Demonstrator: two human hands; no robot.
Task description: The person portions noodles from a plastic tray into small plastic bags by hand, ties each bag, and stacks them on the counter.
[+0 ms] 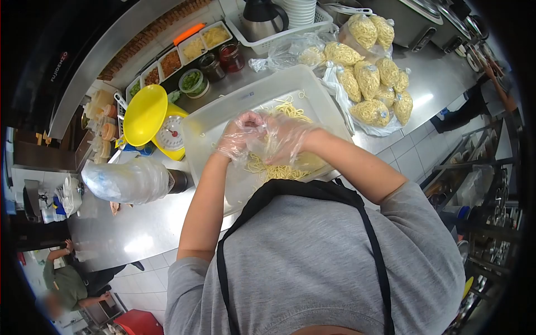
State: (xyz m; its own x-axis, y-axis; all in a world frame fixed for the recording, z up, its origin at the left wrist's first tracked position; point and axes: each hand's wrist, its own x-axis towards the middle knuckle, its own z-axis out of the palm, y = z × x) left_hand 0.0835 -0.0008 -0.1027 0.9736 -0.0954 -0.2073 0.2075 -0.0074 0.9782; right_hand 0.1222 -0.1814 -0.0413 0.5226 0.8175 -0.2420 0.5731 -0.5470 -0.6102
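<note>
Both my hands wear loose clear plastic gloves and meet over a large translucent tub (pixel 215 120). My left hand (pixel 243 134) is closed, its fingers curled in close to the other hand. My right hand (pixel 287 138) is bent inward against it, fingers closed too. Crumpled clear plastic shows between and below them; whether it is a bag or just glove film, I cannot tell. Loose yellow noodles (pixel 273 172) lie in the tub beneath my hands, with more noodles (pixel 293 110) towards its far side.
Knotted bags of noodles (pixel 368 81) crowd the counter at right. Left of the tub stand a yellow scale (pixel 167 137) with a tilted pan and a plastic-wrapped stack (pixel 128 180). Ingredient containers (pixel 192 49) line the back. Another person (pixel 70 285) is at lower left, another (pixel 491 95) at right.
</note>
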